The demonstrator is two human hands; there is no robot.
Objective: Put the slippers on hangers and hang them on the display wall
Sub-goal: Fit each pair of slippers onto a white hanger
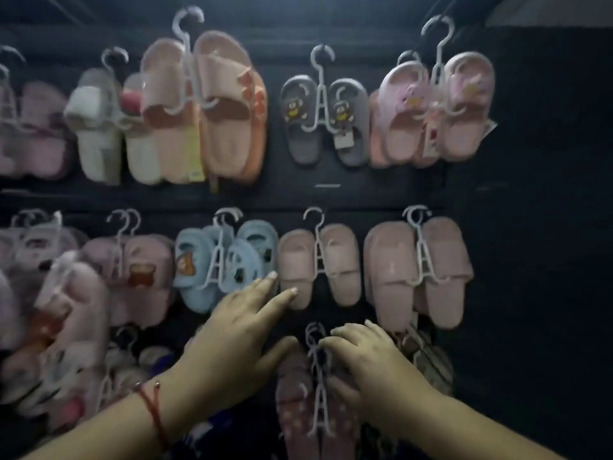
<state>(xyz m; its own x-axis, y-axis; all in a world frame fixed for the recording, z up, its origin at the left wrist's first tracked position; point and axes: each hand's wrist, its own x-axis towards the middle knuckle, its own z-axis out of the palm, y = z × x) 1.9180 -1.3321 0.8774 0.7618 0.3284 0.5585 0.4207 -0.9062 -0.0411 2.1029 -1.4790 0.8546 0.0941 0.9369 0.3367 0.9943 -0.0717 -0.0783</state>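
Display wall [530,194] is mostly stocked: two full rows of pairs on white plastic hangers already up, third row lower down partly filled. I'm on the pair of dusty-pink spotted slippers [293,410], low centre, clipped to a white plastic ladder-shaped hanger [319,390]. Its hook looks near the rail, but I can't tell if it's seated; dark and blurry there.

Right hand [368,363] is cupped over the right slipper and hanger side, fingers curled, gripping it. Left hand [238,330] is open and flat, fingers spread, tips touching the small plain pink slipper pair [318,265] above, holding nothing.

Slippers look like soft moulded rubber, toes down, pale dots on the straps. Judgement: this hang is near done; remaining stock isn't in view.
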